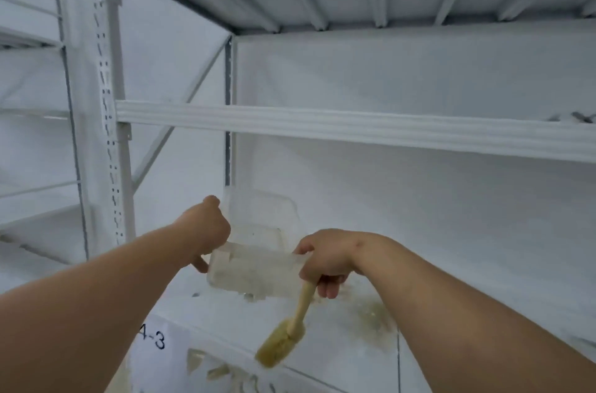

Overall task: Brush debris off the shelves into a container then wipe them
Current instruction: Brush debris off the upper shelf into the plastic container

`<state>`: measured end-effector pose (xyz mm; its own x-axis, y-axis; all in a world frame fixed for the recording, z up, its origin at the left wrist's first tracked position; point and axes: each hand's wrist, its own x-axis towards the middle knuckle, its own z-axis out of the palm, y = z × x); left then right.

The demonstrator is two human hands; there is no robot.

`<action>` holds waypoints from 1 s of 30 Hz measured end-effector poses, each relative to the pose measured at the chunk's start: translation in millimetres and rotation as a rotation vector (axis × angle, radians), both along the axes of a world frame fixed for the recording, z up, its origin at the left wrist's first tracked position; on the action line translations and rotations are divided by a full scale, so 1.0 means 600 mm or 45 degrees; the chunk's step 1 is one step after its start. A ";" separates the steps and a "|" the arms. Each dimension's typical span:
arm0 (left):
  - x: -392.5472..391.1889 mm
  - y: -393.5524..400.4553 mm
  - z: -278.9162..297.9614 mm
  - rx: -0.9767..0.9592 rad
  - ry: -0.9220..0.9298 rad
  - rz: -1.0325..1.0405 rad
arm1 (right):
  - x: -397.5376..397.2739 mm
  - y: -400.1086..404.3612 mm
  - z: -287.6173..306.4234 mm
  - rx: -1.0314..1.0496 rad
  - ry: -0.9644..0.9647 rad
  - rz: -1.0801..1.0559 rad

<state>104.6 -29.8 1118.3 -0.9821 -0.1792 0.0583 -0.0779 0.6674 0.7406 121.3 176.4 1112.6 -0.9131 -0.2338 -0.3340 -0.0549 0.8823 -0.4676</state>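
A clear plastic container (pixel 254 267) is tilted above the white shelf (pixel 451 263), its open side facing up and away. My left hand (pixel 206 231) grips its left rim. My right hand (pixel 325 260) holds the right rim and also grips the wooden handle of a brush (pixel 292 328), whose yellowish bristle head hangs down past the shelf's front edge. Yellowish-brown debris (pixel 371 315) is scattered on the shelf right of the container, under my right forearm.
The white metal rack has a shelf beam (pixel 354 126) above the hands and another shelf overhead. A perforated upright post (pixel 108 134) stands at the left, with a second rack beyond it. A label reading "4-3" (pixel 153 339) marks the front beam; crumpled bits lie below.
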 end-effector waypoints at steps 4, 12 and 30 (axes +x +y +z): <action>0.054 0.088 0.064 0.032 -0.003 -0.249 | 0.097 0.092 0.072 -0.049 0.138 -0.192; 0.149 0.231 0.114 -0.069 -0.145 -0.571 | 0.302 0.215 0.134 -0.111 0.285 -0.508; 0.262 0.509 0.227 -0.026 -0.006 -0.714 | 0.535 0.491 0.380 0.018 0.785 -1.091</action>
<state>261.6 275.4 1254.5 -0.9269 0.3716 0.0515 0.2898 0.6219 0.7275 442.4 471.3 1340.3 -0.7838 0.5698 0.2469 0.3645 0.7440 -0.5600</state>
